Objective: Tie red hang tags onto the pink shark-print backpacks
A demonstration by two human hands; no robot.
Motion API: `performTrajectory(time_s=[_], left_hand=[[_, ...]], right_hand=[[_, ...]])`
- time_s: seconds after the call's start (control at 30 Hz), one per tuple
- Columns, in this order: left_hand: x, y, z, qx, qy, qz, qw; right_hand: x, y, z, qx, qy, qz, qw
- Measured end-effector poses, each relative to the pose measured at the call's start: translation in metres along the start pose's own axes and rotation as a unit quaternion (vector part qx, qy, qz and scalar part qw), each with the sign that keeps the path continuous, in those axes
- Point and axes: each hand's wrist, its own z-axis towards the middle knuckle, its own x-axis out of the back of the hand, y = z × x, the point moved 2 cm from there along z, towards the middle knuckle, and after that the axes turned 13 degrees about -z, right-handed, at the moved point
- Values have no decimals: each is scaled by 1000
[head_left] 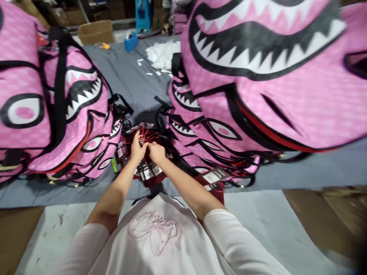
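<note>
My left hand (138, 148) and my right hand (156, 151) meet over a bundle of hang tags (145, 131) with red strings and black-and-white cards, lying on the grey table cover (129, 76). Both hands have their fingers pinched on the red strings at the middle of the bundle. More tags (149, 172) lie under my wrists. Stacks of pink backpacks with shark-mouth prints rise on the left (54, 114) and on the right (258, 88), close on both sides of the bundle.
A loose tag (214, 176) lies at the foot of the right stack. At the back of the table are white paper scraps (162, 55), a blue tape dispenser (130, 42) and a cardboard box (96, 32). A pale floor sheet (258, 214) lies beneath me.
</note>
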Motion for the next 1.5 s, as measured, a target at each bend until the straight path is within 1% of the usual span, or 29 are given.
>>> performTrajectory(time_s=[0.17, 0.27, 0.33, 0.4, 0.47, 0.53, 0.6, 0.63, 0.67, 0.7, 0.73, 0.77, 0.8, 0.83, 0.87, 0.93, 1.0, 1.03, 1.1, 1.13, 1.17, 1.2, 1.23, 1.33, 1.4, 1.5], left_hand=[[-4, 2, 4, -17, 32, 23, 999], [-7, 1, 5, -33, 41, 40, 998], [-8, 0, 7, -39, 45, 61, 996], [-8, 0, 11, -34, 53, 85, 994], [-7, 4, 16, -18, 67, 107, 992], [-7, 17, 17, -20, 85, 141, 986], [-12, 41, 10, -56, 105, 178, 977], [-18, 55, 2, -81, 106, 181, 974], [-28, 70, -9, -99, 92, 165, 977], [-41, 84, -22, -103, 59, 129, 985], [-57, 97, -38, -90, 4, 75, 993], [-75, 107, -55, -57, -66, 17, 996], [-94, 115, -72, -19, -131, -34, 991], [-112, 121, -88, 9, -178, -68, 982], [-129, 125, -101, 27, -209, -88, 974], [-155, 128, -117, 49, -230, -109, 966], [-172, 126, -120, 81, -227, -130, 962], [-179, 125, -118, 101, -226, -139, 959], [-190, 125, -111, 123, -232, -133, 956], [-194, 126, -107, 119, -238, -114, 957], [-199, 127, -104, 106, -244, -90, 960], [-204, 129, -101, 88, -250, -64, 962], [-209, 132, -98, 68, -255, -41, 964], [-224, 137, -95, 28, -262, 12, 965], [-233, 139, -94, 19, -265, 40, 963], [-246, 143, -95, 13, -276, 57, 959]], right_hand=[[7, 4, -1, -8, 15, -6, 1000], [18, 7, -6, -7, 45, -2, 999], [28, 8, -15, 8, 62, -3, 998], [38, 12, -30, 20, 63, -4, 998], [46, 23, -53, 11, 50, 9, 999], [48, 42, -82, -30, 47, 45, 997], [47, 65, -114, -87, 80, 107, 987], [44, 76, -130, -117, 107, 143, 977], [40, 86, -143, -140, 138, 177, 964], [34, 93, -156, -159, 167, 206, 951], [28, 98, -166, -170, 193, 227, 939], [21, 102, -174, -177, 214, 240, 930], [14, 105, -181, -182, 231, 246, 923], [8, 108, -187, -187, 246, 249, 918], [2, 112, -193, -191, 259, 253, 913], [-7, 125, -203, -184, 275, 268, 905], [-10, 148, -212, -199, 294, 296, 887], [-10, 162, -216, -229, 308, 309, 870], [-7, 193, -220, -329, 338, 316, 823], [-5, 207, -219, -380, 348, 306, 801], [-3, 219, -216, -419, 349, 289, 787], [-1, 229, -211, -444, 343, 269, 783], [0, 236, -205, -459, 332, 246, 786], [-1, 244, -193, -469, 305, 197, 805], [-5, 244, -195, -447, 311, 203, 814], [-12, 247, -209, -361, 353, 269, 820]])
